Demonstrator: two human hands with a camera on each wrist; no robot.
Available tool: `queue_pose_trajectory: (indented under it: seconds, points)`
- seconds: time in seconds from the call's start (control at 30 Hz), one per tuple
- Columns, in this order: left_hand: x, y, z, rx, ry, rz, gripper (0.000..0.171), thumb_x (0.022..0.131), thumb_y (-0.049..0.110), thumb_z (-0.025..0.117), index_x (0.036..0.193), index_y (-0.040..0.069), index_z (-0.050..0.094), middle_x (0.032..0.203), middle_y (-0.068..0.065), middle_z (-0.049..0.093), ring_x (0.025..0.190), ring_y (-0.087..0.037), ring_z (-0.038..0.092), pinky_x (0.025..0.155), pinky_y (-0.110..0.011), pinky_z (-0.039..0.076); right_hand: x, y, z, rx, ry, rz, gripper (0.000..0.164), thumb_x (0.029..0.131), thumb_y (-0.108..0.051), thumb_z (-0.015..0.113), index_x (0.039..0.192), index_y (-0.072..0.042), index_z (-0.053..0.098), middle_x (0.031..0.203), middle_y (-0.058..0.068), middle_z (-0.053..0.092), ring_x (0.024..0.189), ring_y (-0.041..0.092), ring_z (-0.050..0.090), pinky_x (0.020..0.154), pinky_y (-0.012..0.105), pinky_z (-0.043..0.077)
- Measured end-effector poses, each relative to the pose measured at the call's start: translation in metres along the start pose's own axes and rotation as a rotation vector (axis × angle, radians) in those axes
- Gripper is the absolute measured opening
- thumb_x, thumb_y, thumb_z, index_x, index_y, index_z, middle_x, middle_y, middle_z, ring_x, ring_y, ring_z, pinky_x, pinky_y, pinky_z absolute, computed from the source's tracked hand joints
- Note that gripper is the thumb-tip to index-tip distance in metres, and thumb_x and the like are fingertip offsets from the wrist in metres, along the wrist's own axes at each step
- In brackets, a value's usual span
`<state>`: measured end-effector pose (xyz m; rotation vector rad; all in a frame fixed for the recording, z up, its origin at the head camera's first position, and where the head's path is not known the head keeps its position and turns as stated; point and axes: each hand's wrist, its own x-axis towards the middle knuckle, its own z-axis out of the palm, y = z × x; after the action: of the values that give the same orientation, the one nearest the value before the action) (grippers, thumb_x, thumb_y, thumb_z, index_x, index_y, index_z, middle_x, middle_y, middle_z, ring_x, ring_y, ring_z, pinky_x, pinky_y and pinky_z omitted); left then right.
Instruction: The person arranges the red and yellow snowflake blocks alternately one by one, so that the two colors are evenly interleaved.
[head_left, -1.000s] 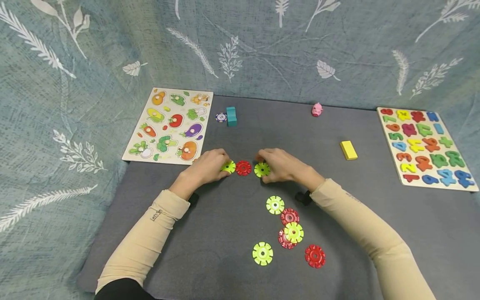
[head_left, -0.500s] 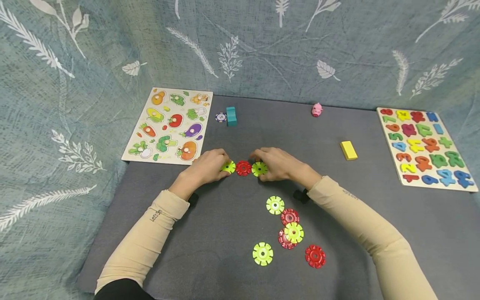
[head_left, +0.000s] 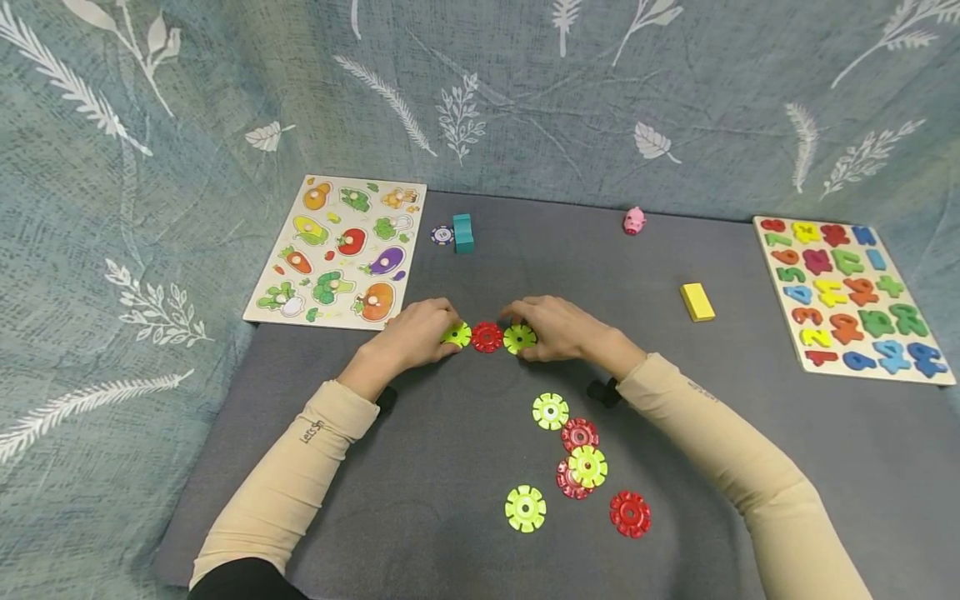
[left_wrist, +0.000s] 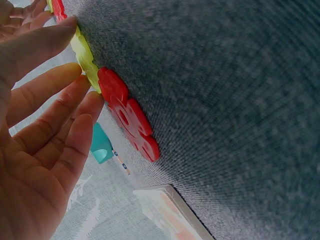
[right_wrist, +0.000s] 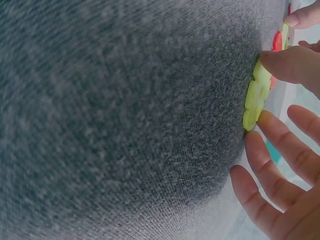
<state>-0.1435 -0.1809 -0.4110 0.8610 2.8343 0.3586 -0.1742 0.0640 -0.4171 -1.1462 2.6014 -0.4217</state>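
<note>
In the head view, a red notched disc [head_left: 487, 337] lies flat between two yellow-green notched discs in a short row. My left hand [head_left: 422, 331] pinches the left yellow-green disc [left_wrist: 84, 52] between thumb and fingertips. Beyond that one, a further red disc [left_wrist: 127, 117] adjoins it in the left wrist view; the hand hides it from the head camera. The right yellow-green disc [head_left: 519, 338] is pinched by the thumb and fingers of my right hand [head_left: 558, 327], its edge right at the middle red disc.
Several loose discs, yellow-green [head_left: 525, 508] and red [head_left: 630, 513], lie nearer the body, some overlapping. A vegetable puzzle board [head_left: 341, 250] is at left, a number puzzle board [head_left: 855, 300] at right. Farther back are a teal block [head_left: 463, 233], poker chip [head_left: 442, 235], pink pig [head_left: 633, 221] and yellow block [head_left: 697, 302].
My right hand has slid its yellow-green disc slightly left, up to the middle red disc, then held still. The left hand stays in place.
</note>
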Motion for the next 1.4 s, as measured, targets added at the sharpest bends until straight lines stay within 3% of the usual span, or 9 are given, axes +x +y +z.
queue_pose_trajectory:
  seconds: [1.03, 1.4]
  points:
    - [-0.0001, -0.0009, 0.0016, 0.005, 0.011, 0.012, 0.03, 0.083, 0.021, 0.075, 0.107, 0.002, 0.072, 0.107, -0.012, 0.067, 0.095, -0.024, 0.064, 0.084, -0.04, 0.053, -0.0021, 0.002, 0.0021, -0.001, 0.004, -0.037, 0.053, 0.082, -0.027, 0.074, 0.13, -0.011, 0.058, 0.116, 0.005, 0.064, 0.092, 0.015, 0.061, 0.082, 0.036, 0.052]
    - [-0.0005, 0.0008, 0.0, 0.002, 0.006, 0.01, 0.03, 0.084, 0.021, 0.075, 0.107, 0.002, 0.072, 0.108, -0.013, 0.067, 0.098, -0.025, 0.065, 0.086, -0.041, 0.053, -0.0046, 0.0046, 0.0009, 0.043, 0.004, -0.066, 0.052, 0.082, -0.025, 0.075, 0.13, -0.01, 0.058, 0.121, 0.006, 0.063, 0.102, 0.017, 0.061, 0.089, 0.038, 0.051]
